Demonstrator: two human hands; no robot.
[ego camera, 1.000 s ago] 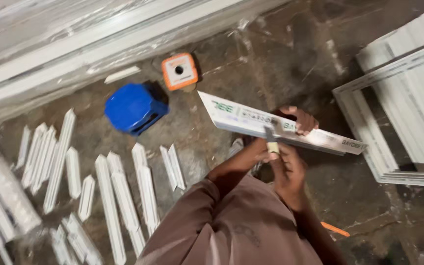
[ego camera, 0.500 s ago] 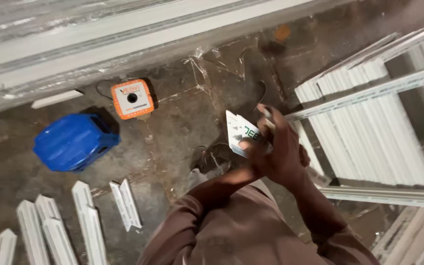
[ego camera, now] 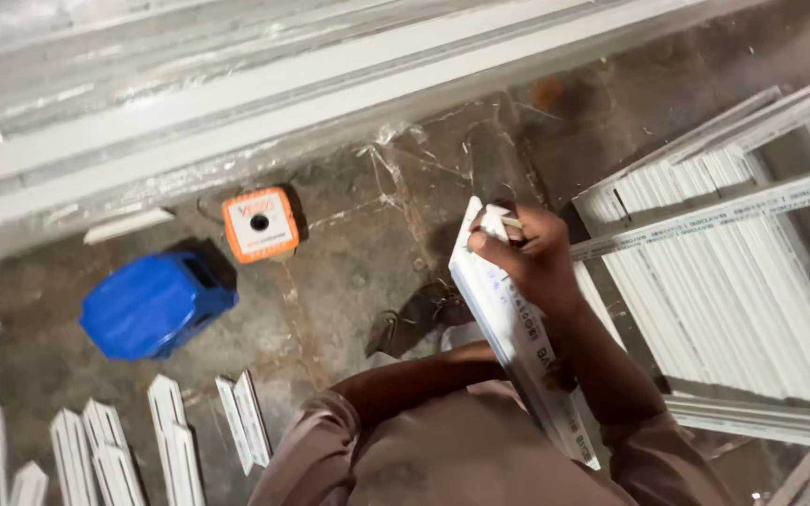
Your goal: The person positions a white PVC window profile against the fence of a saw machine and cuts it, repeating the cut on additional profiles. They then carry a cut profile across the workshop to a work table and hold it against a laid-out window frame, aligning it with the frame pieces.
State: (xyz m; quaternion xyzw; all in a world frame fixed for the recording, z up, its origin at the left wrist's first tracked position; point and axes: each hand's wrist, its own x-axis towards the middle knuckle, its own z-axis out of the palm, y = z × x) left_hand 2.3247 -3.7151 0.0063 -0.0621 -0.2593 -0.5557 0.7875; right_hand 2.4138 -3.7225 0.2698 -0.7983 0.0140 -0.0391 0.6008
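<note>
The right hand point(ego camera: 532, 258) is clamped round the top end of a long white profile point(ego camera: 517, 337), a flat, smooth plastic strip with a printed face that slants down from the hand toward the person's lap. A small pale stub point(ego camera: 510, 223) pokes out between the fingers at the strip's upper edge; it may be a pencil, but the view is too blurred to be sure. The left hand point(ego camera: 555, 375) lies mostly hidden behind the strip at mid-length, so whether it grips the strip cannot be told.

The floor point(ego camera: 349, 272) is rough, stained concrete. On it, well left of the strip, sits an orange square box point(ego camera: 259, 224) with a white face and a dark round hole, and just beside that a glossy blue plastic case point(ego camera: 157, 305) lying tilted. Short white offcuts point(ego camera: 171, 440) with pointed ends lie in a loose row along the lower left edge. Along the top runs a long pale frame point(ego camera: 330, 94) wrapped in crinkled clear film. To the right, a stack of white ribbed strips point(ego camera: 752, 300) fills the corner close beside the right forearm. Bare concrete opens between the box and the strip.
</note>
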